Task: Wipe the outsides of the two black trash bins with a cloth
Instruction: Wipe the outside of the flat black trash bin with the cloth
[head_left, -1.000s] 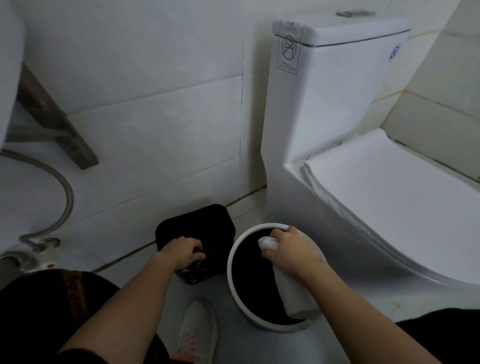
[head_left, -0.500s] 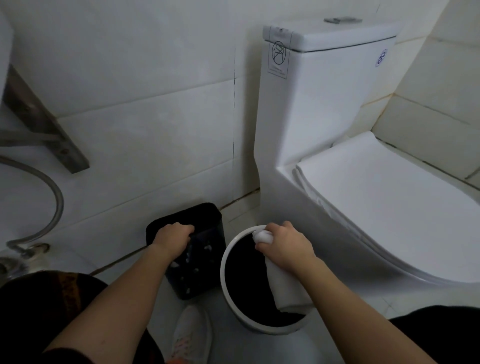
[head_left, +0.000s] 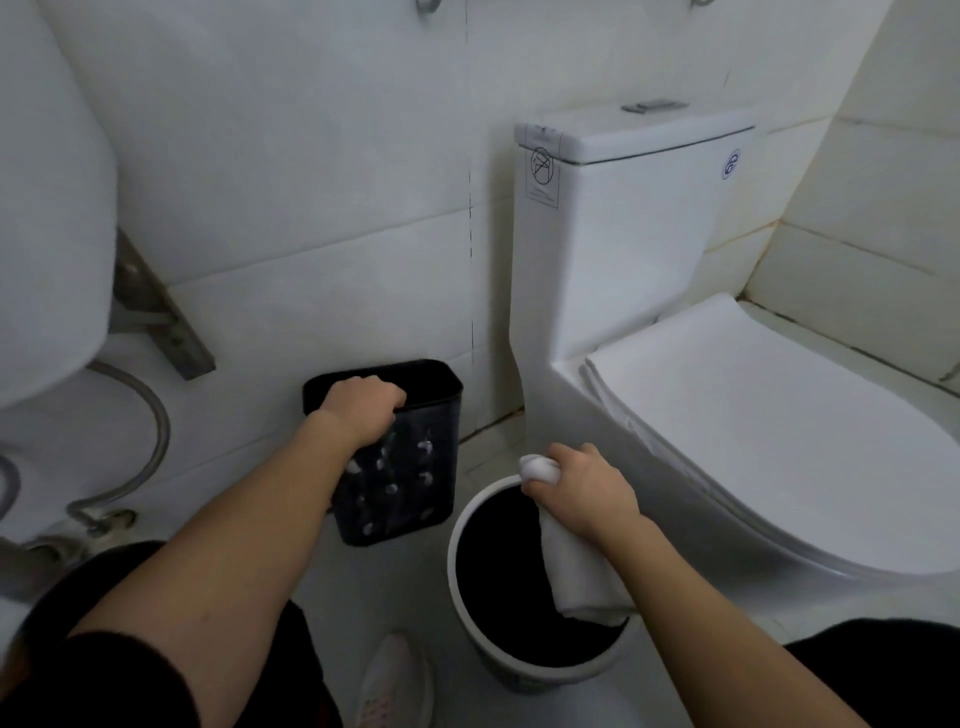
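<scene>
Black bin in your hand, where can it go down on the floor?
Bare floor shows left of the rectangular black bin, between the wall and the hose, and in front, between the shoe and the round bin. It is crowded on the right: the round bin sits close against the toilet, with the right hand and cloth over it.

The left hand (head_left: 363, 410) grips the rectangular black bin (head_left: 410, 467); the right hand (head_left: 582, 491) holds a white cloth (head_left: 576, 571) over the round bin (head_left: 467, 525).

Bare forearms, a short black sleeve (head_left: 119, 670), dark trousers (head_left: 883, 670) and a pale sneaker (head_left: 392, 686).
</scene>
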